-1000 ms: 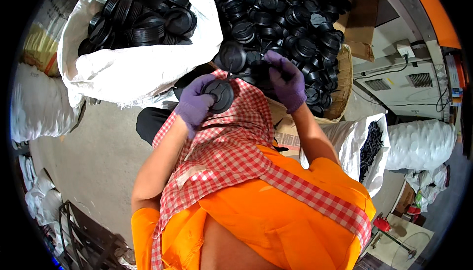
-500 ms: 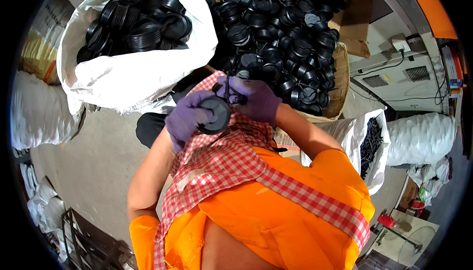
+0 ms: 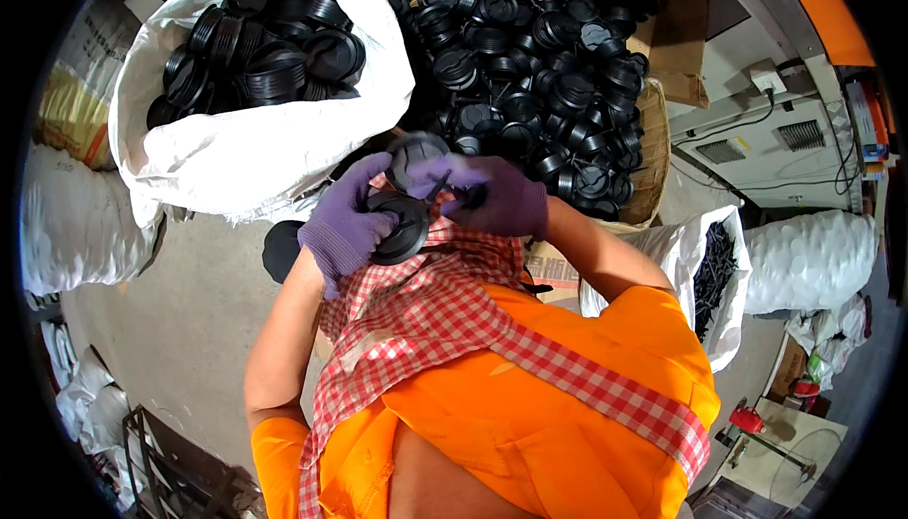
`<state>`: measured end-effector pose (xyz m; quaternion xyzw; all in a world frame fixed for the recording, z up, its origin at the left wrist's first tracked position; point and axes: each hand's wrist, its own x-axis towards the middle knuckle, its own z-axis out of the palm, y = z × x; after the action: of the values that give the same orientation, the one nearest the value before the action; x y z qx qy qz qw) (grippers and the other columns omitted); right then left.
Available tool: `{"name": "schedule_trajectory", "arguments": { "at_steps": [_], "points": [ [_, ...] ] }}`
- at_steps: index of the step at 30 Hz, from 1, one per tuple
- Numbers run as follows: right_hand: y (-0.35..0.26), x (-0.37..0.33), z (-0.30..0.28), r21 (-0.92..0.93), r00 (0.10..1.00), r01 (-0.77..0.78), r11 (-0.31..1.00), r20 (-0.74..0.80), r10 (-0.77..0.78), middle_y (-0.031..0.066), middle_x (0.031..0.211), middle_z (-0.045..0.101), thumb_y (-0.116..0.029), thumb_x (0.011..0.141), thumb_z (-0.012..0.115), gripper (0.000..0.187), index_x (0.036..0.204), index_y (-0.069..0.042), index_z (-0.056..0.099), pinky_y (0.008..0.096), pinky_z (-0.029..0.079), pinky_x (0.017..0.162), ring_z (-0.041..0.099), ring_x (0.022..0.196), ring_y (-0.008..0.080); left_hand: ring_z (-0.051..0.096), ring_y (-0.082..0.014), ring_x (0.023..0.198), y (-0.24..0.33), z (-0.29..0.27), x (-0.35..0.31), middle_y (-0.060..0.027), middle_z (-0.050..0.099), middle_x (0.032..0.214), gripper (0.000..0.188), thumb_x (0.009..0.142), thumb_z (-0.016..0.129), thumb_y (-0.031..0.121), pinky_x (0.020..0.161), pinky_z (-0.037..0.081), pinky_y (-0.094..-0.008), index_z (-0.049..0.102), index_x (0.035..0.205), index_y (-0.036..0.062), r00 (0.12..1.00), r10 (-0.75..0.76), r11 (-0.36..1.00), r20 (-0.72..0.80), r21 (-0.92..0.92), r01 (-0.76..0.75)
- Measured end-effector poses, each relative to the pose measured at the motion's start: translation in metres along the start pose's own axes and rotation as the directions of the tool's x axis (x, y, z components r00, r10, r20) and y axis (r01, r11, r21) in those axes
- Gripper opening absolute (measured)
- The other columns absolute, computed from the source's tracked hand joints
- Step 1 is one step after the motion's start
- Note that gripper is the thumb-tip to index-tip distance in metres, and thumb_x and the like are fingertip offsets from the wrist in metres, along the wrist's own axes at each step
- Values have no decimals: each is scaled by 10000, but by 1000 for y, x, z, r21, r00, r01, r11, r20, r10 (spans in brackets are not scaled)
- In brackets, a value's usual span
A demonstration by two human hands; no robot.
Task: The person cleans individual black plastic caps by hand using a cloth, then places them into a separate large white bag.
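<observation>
In front of the checked apron, my left hand [image 3: 342, 221], in a purple knitted glove, is closed on a round black plastic cap [image 3: 409, 235]. A second black cap [image 3: 416, 152] sits just beyond it, between my left fingertips and my right hand; which hand bears it I cannot tell. My right hand [image 3: 506, 195], gloved the same, is closed round thin black plastic stems [image 3: 443, 184] that stick out at its fingers. Its fingertips are a little blurred, and how the stems meet the caps is hidden.
A white woven sack [image 3: 236, 145] of stacked black caps stands far left. A large heap of black caps [image 3: 530, 74] fills a wicker basket [image 3: 653, 150] ahead. At right, a white sack [image 3: 648, 249] holds thin black pieces [image 3: 716, 273]. Grey cabinets [image 3: 776, 159] stand beyond.
My left hand has shifted slightly left and lower with its cap. A second cap now shows beyond it, between the hands. My right hand has moved slightly right and lower.
</observation>
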<state>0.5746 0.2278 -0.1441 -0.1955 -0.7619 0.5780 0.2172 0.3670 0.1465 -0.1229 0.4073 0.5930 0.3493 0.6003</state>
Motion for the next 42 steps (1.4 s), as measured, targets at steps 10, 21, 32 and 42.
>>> {"name": "schedule_trajectory", "arguments": {
  "at_steps": [10,21,32,42],
  "points": [
    [-12,-6,3,-485,933,259,835,-97,-346,74,984,629,-115,735,669,354,1078,-169,600,360,504,752,626,865,279,584,-142,947,8,4,-6,-109,611,1092,515,725,599,-48,850,466,-270,519,1233,-12,978,137,900,-159,432,-56],
    [-4,-3,13,-771,993,104,628,51,-102,48,758,622,-230,731,661,239,954,-181,588,373,499,561,625,690,252,577,-194,1042,-6,4,-3,-112,582,1185,613,687,596,-94,915,453,-296,483,1280,10,991,70,994,-112,94,-59],
    [-1,6,8,-702,975,66,709,195,103,115,763,620,-251,749,645,241,951,-141,571,392,503,636,625,718,311,650,-286,947,21,18,-19,-169,655,1038,583,719,616,-35,848,496,-335,506,1279,86,940,265,742,-215,668,-57],
    [10,21,23,-370,996,-78,926,-68,57,119,828,645,-280,740,675,274,936,-100,609,376,489,682,627,788,309,617,-356,913,15,-8,-11,-165,635,1015,489,723,629,13,800,492,-399,532,1200,66,751,651,329,105,854,-404]
  ]
}}
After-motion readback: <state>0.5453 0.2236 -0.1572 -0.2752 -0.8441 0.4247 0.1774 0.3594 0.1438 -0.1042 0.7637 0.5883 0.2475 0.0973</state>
